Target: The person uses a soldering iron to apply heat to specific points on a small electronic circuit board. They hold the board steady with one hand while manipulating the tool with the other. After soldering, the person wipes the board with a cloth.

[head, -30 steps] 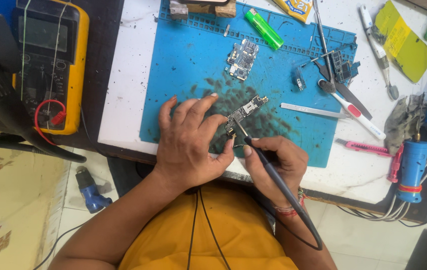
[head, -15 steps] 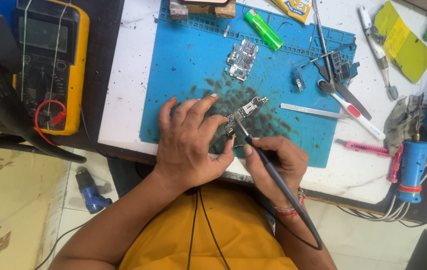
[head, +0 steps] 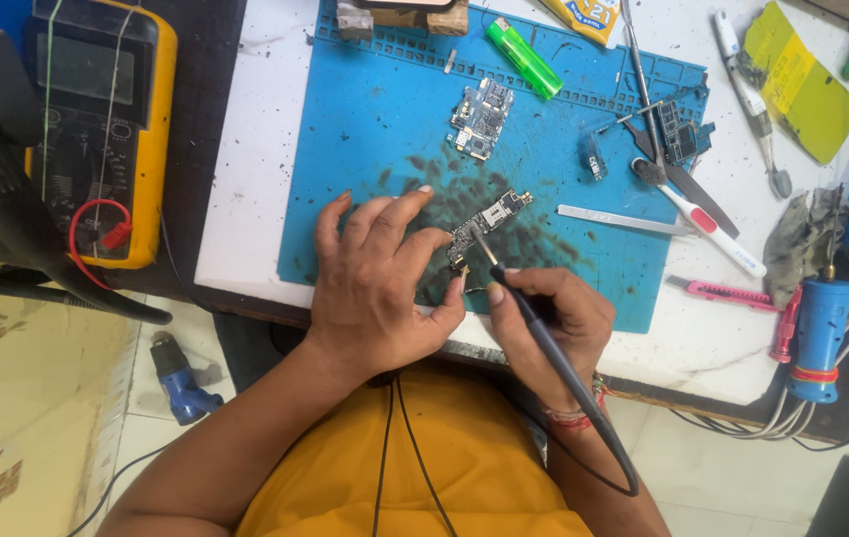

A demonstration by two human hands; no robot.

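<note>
My left hand [head: 377, 278] rests on the blue work mat [head: 375, 119], its fingertips pressing on a small circuit board [head: 484, 223] to hold it down. My right hand [head: 549, 323] grips a black soldering iron [head: 534, 328] like a pen, and its metal tip touches the middle of that board. The iron's cable loops back toward my orange shirt. A second small circuit board [head: 481, 117] lies further up the mat.
A yellow multimeter [head: 96, 129] sits at the left. On the mat and white table lie a green lighter [head: 524, 58], tweezers [head: 643, 89], a toothbrush [head: 698, 217], a pink cutter [head: 718, 291], a yellow card [head: 802, 80] and a blue cylinder tool [head: 820, 333].
</note>
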